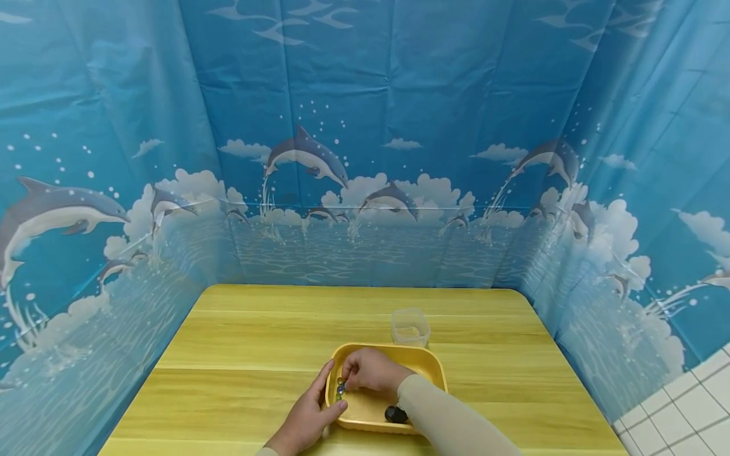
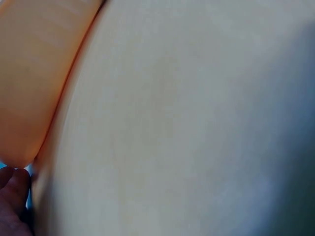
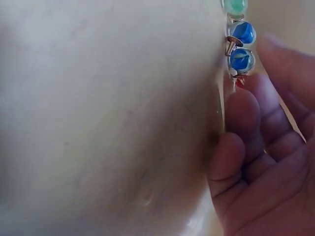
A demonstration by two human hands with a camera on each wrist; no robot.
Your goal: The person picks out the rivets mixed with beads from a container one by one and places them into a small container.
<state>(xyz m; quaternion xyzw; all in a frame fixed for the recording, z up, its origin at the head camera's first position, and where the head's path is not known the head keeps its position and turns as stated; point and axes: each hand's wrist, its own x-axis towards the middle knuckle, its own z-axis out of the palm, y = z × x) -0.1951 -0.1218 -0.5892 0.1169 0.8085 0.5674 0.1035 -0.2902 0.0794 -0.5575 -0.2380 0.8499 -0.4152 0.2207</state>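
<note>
A yellow tray (image 1: 393, 427) sits near the front of the table. My left hand (image 1: 302, 411) holds its front left corner, fingers along the outside of the left wall and thumb over the rim. Inside the tray, my right hand (image 1: 373, 369) bends its fingers down beside several glass marbles (image 1: 340, 389) lined up along the left wall. Up close in the right wrist view, two blue-swirled marbles (image 3: 241, 60) and a green one (image 3: 236, 6) show at my fingertips, with a speck of red partly hidden below. The thumb (image 3: 288, 69) is spread apart from the fingers there.
A black object (image 1: 396, 415) lies in the tray's front part, beside the right sleeve (image 1: 450, 418). A clear plastic container (image 1: 410, 326) stands just behind the tray. The wooden table (image 1: 256, 342) is enclosed by a blue dolphin curtain (image 1: 365, 253); white tiles (image 1: 673, 405) show at right.
</note>
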